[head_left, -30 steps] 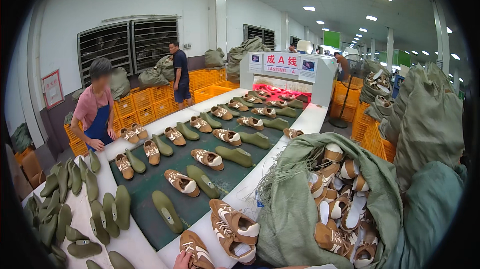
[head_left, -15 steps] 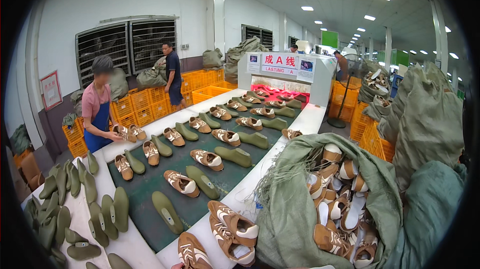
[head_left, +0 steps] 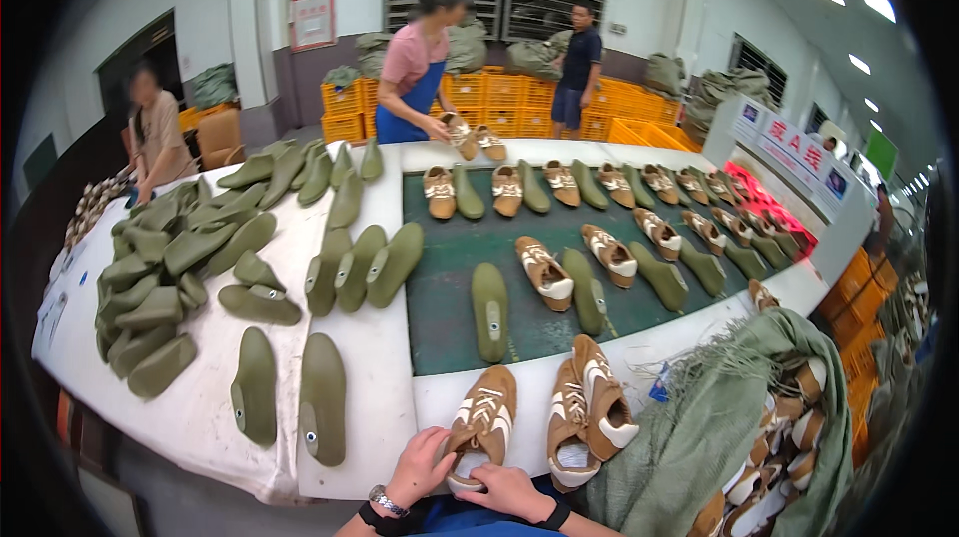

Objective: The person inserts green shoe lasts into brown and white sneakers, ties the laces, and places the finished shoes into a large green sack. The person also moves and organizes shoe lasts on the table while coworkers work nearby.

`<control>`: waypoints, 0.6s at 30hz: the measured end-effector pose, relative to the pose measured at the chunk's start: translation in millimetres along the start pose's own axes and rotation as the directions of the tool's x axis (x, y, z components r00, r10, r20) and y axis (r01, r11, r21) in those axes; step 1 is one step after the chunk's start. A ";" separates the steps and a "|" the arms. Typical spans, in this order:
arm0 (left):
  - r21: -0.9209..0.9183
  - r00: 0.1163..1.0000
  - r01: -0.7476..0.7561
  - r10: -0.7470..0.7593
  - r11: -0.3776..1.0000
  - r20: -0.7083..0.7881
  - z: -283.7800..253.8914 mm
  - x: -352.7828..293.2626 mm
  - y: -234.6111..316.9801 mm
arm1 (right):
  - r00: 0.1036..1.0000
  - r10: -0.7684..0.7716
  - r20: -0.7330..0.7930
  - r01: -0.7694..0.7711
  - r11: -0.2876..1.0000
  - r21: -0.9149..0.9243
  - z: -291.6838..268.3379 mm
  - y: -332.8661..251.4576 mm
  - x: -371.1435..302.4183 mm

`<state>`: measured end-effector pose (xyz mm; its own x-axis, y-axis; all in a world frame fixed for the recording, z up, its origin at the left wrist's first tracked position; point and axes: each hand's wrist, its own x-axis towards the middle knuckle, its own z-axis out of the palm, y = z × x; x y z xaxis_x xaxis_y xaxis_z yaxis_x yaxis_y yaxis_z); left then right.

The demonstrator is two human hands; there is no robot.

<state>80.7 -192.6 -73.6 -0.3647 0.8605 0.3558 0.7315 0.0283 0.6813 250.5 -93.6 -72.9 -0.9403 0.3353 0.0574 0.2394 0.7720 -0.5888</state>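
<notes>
A brown sneaker with white stripes and laces (head_left: 483, 407) stands on the white ledge in front of me, toe pointing away. My left hand (head_left: 421, 465) grips the left side of its ankle opening. At the heel, my right hand (head_left: 507, 492) closes its fingers on the rim, with the thumb at the opening. Two more brown sneakers (head_left: 595, 402) lie leaning together just right of it. To the left on the white table are two green shoe lasts (head_left: 323, 402), and another green last (head_left: 489, 312) rests on the belt beyond the shoe.
The green conveyor belt (head_left: 450, 332) carries rows of sneakers and lasts toward a machine (head_left: 799, 152). A pile of lasts (head_left: 170, 267) covers the left table. An open green sack of shoes (head_left: 689, 437) stands at right. A co-worker (head_left: 415, 67) handles sneakers across the belt.
My view has swung left, bringing the last pile and another seated person in. Both my hands now show on the sneaker, which earlier stood at the lower edge with only a fingertip visible.
</notes>
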 end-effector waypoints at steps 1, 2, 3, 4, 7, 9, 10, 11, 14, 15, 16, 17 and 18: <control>0.070 0.997 -0.027 0.032 0.997 -0.071 -9.0 -2.8 -0.6 | 0.999 0.019 0.027 -0.018 1.000 -0.016 0.2 0.6 0.4; 0.143 0.991 -0.036 0.054 0.989 -0.119 -20.7 -4.1 -3.7 | 1.000 0.006 0.018 -0.005 1.000 -0.028 0.4 1.1 0.1; 0.213 0.984 -0.043 0.079 0.976 -0.163 -33.1 -5.0 -7.9 | 1.000 -0.001 0.014 0.001 1.000 -0.023 0.5 1.7 0.1; 0.302 0.972 -0.001 0.072 0.953 -0.224 -47.3 -5.3 -14.2 | 1.000 0.005 0.026 -0.004 0.999 -0.031 0.3 2.3 -0.2; 0.497 0.923 0.176 0.033 0.850 -0.383 -96.5 -7.5 -42.2 | 1.000 -0.004 0.019 0.005 0.999 -0.039 -0.5 2.9 -0.7; 0.521 0.905 0.286 -0.048 0.804 -0.423 -122.4 -13.5 -59.8 | 1.000 -0.008 0.008 0.008 0.999 -0.040 -1.1 2.6 -0.6; 0.532 0.892 0.344 -0.092 0.774 -0.443 -128.7 -15.4 -67.0 | 1.000 -0.005 0.007 0.005 0.999 -0.043 -1.2 2.5 -0.4; 0.301 0.860 0.416 -0.264 0.858 -0.436 -131.3 -18.1 -72.3 | 1.000 -0.005 0.004 0.005 0.999 -0.051 -1.2 2.5 -0.3; -0.279 0.733 0.578 -0.638 0.767 -0.234 -134.0 -23.0 -82.3 | 0.998 -0.030 -0.049 0.029 0.999 -0.014 0.2 3.7 -0.1; -0.266 0.746 0.563 -0.620 0.782 -0.243 -132.2 -22.9 -83.4 | 0.998 -0.031 -0.048 0.030 0.999 -0.021 0.7 4.2 -0.1; -0.251 0.746 0.566 -0.618 0.785 -0.250 -129.7 -23.0 -83.7 | 0.999 -0.032 -0.042 0.031 0.999 -0.029 1.2 4.4 -0.5; -0.229 0.740 0.576 -0.619 0.785 -0.263 -126.9 -23.0 -83.3 | 0.998 -0.040 -0.052 0.038 0.998 -0.050 1.1 4.4 -0.8; -0.230 0.754 0.554 -0.599 0.800 -0.268 -123.8 -23.2 -82.1 | 0.999 -0.044 -0.025 0.043 0.998 -0.040 0.3 3.7 -0.7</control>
<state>-42.2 -277.8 -58.6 -0.8680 0.4956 0.0314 0.2505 0.3823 0.8895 251.9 -91.1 -75.3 -0.9436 0.3146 0.1032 0.2085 0.8067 -0.5530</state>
